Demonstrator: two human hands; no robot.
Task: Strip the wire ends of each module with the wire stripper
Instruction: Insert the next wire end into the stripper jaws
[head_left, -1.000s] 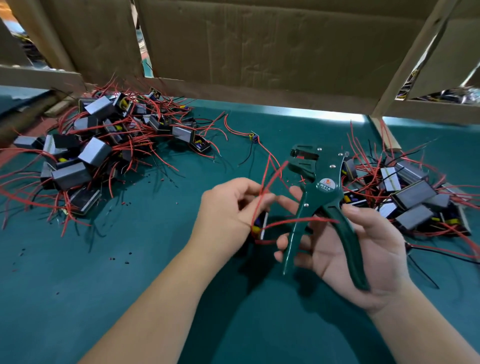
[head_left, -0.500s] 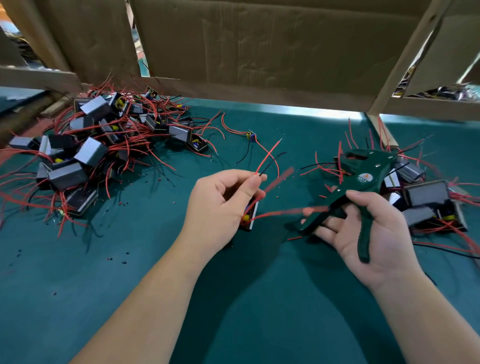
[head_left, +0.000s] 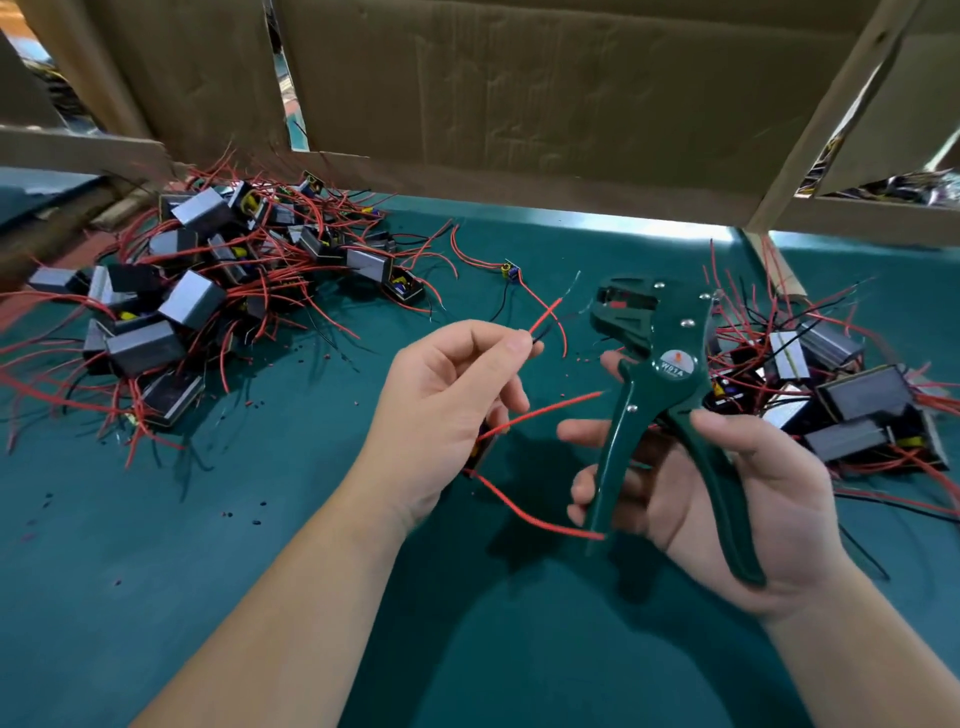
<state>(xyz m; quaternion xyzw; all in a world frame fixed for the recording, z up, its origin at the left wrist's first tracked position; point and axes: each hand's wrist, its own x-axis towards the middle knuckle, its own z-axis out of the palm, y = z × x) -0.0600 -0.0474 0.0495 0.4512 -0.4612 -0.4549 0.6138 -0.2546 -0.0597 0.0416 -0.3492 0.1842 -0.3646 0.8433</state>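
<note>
My left hand (head_left: 447, 405) pinches a red and a black wire (head_left: 545, 314) of a small black module (head_left: 480, 447) tucked under its fingers; the red wire's tip shows bare strands. Two more red leads (head_left: 530, 514) trail from the module toward my right hand. My right hand (head_left: 727, 493) grips the handles of the dark green wire stripper (head_left: 660, 374), held upright with its jaws at the top, a short way right of the pinched wire ends.
A large pile of grey-and-black modules with red wires (head_left: 197, 306) lies at the left of the green mat (head_left: 260, 545). A smaller pile (head_left: 841, 395) lies at the right. One small loose part (head_left: 510, 270) lies mid-table. Cardboard walls (head_left: 519, 93) stand behind. Bits of cut insulation dot the mat.
My right hand swung the stripper from lying tilted toward the right pile back upright beside my left hand. My left hand shifted its pinch onto the red and black wire ends.
</note>
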